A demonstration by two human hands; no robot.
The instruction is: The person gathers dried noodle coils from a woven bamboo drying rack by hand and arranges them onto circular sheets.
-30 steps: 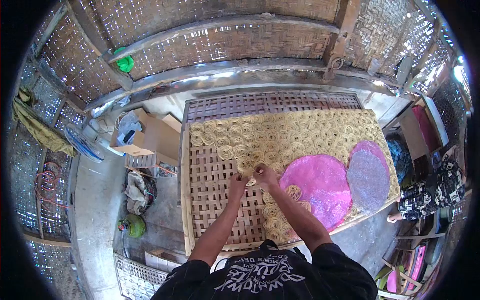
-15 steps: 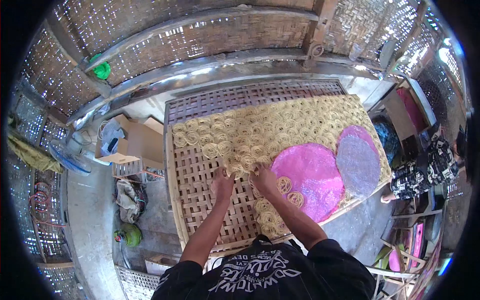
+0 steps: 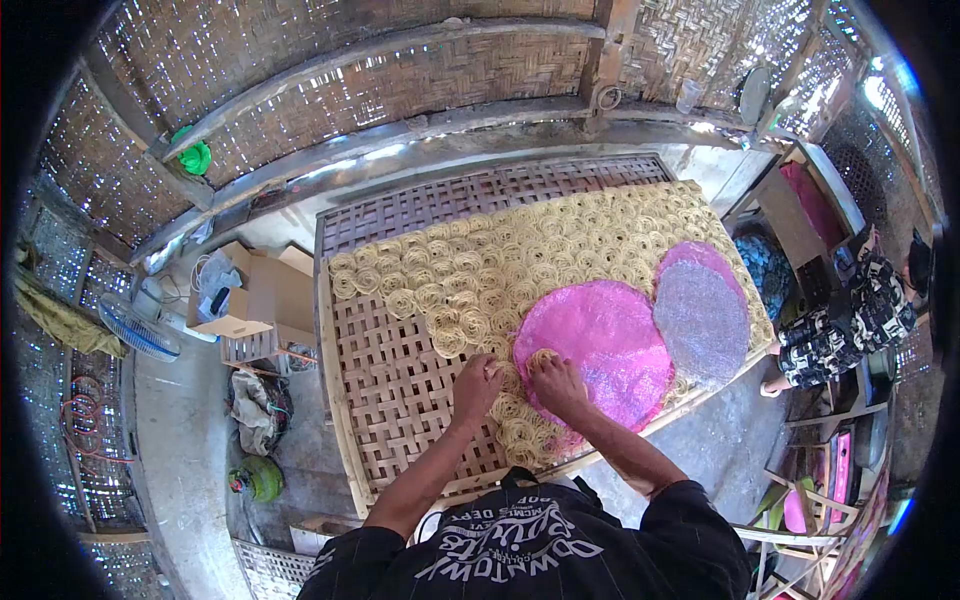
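Spreading across the bottom of the frame, a black shirt carries white printing in curved and straight lines; "DEPT" can be read, the large arched word looks like "DOWNTOWN", and the smaller lettering is too blurred to make out. Past it, two bare forearms reach up to the middle of the frame. The right hand has its fingers closed on a yellowish coil of thin, looped strands, which shows just beyond the fingertips, over the left edge of a round pink sheet with a shiny, crinkled surface. The left hand is just beside it, at the border between the packed nests and the bare lattice; its fingers are curled in, and whether they grip anything cannot be told. Beneath lies a large tray of flat, interlaced strips in a pale wooden frame, its left part showing square gaps. Right of the pink sheet, a greyish, glossy oval sheet overlaps another pink one. Farther out, a green gas cylinder stands at lower left, with an open cardboard box and a blue-bladed fan above it. At right is a person in black-and-white patterned clothing. Behind everything, a woven wall crosses the top, with light pricking through.
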